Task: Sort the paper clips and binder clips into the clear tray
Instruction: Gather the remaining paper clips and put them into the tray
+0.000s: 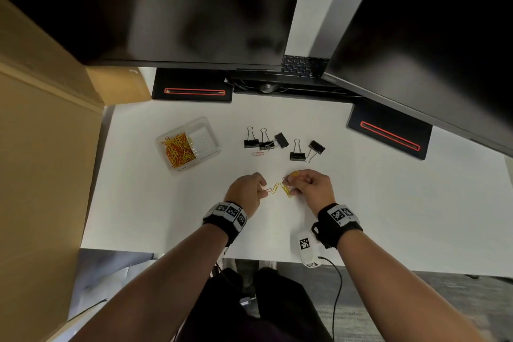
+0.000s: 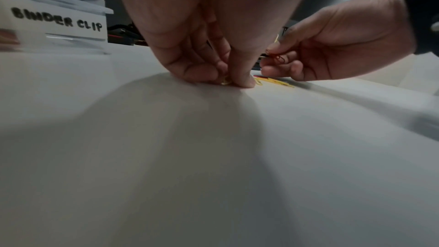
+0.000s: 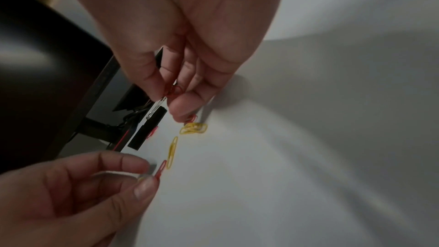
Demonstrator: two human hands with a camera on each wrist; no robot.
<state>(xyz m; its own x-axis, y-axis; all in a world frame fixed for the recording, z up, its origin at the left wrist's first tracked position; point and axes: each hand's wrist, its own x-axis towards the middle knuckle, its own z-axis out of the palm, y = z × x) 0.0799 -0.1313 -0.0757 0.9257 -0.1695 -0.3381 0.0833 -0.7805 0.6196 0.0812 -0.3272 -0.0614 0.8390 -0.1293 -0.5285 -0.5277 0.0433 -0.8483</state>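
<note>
Far left on the white desk [image 1: 388, 203]: clear plastic two-compartment tray [image 1: 213, 144]. Its left compartment holds a heap of red and yellow paper clips [image 1: 179, 150]; the right one looks bare (side label reads "BINDER CLIP" in the left wrist view).

Centre: five black binder clips with wire handles [image 1: 266, 141] lie loose on the desk in two groups, three then two, well apart from the tray. One small red paper clip [image 1: 258, 153] lies just in front of the first group.

Nearer the person, left hand [image 1: 247, 191] has fingertips down on the desk, thumb and forefinger pinching a red paper clip [image 3: 160, 169] at its end; a yellow clip is tucked under the same fingers.

Just right of that, a single yellow paper clip [image 3: 172, 152] lies flat, nearly touching the red one's tip. Next, a small cluster of yellow paper clips [image 3: 193, 128] lies on the desk just below the right fingertips.

Right hand [image 1: 313, 186] is curled, gripping a few clips, red ones [image 3: 173, 89] between thumb and fingers, a yellow one sticking out on top in the head view.

A white tagged device [image 1: 304, 244] sits at the desk's near edge.
</note>
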